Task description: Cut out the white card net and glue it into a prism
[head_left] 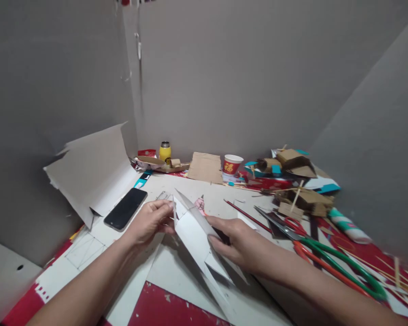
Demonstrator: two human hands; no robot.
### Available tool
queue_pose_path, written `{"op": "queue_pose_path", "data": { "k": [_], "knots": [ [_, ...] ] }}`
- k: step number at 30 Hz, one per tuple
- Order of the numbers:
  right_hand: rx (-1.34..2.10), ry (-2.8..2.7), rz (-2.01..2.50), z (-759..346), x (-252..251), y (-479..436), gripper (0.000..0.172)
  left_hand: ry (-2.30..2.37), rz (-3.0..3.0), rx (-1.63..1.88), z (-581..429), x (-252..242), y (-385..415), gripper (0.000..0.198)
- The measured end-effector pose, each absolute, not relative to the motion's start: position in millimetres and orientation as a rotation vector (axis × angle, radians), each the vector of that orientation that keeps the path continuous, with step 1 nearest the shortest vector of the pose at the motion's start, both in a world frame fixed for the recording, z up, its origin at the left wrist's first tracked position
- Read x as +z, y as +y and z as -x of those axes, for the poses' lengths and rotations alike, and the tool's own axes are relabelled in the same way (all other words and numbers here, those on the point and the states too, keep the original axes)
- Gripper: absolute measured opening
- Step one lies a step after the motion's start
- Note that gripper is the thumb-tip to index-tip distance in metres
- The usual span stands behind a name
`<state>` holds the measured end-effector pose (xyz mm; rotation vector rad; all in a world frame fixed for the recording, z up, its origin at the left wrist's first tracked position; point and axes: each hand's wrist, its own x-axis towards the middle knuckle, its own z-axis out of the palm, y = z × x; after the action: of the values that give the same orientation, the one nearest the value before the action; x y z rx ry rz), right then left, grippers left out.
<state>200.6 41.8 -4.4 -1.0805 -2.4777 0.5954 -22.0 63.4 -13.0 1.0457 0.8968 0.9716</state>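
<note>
A folded piece of white card (193,237) with cut flaps is held between my two hands above the table. My left hand (155,217) pinches its upper left edge between thumb and fingers. On the other side my right hand (233,240) is closed on the card's right panel, thumb in front; some of its fingers are hidden. Behind the card a small pinkish object with a pointed tip (200,203) shows, too covered to name. Left of my left hand lies a black phone (126,209). Pencil lines are drawn on a white sheet (85,251) at the lower left.
Green-handled scissors (347,262) and red-orange scissors (302,249) lie at right, near a dark red pencil (246,215). Cardboard pieces (308,199) and sticks clutter the right side. A red paper cup (231,165), brown cardboard (205,167) and yellow bottle (165,154) stand behind. Bent white board (91,167) leans left.
</note>
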Motion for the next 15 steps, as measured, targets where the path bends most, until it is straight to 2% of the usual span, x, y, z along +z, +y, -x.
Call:
{"op": "queue_pose_path", "data": {
  "k": [4,9,13,15],
  "knots": [
    [0.518,-2.38,1.234,-199,-13,44,0.047,0.863,-0.94,1.057,21,-9,62,0.049],
    [0.448,-2.38,1.231,-196,-32,41,0.056,0.871,-1.005,1.088,6,-16,45,0.053],
    [0.528,-2.421,1.165,-191,-38,34,0.055,0.903,-1.074,1.128,2,-30,47,0.03],
    [0.614,-2.422,1.17,-187,-34,30,0.055,0.91,-1.058,1.118,4,-35,49,0.026]
  ]
}}
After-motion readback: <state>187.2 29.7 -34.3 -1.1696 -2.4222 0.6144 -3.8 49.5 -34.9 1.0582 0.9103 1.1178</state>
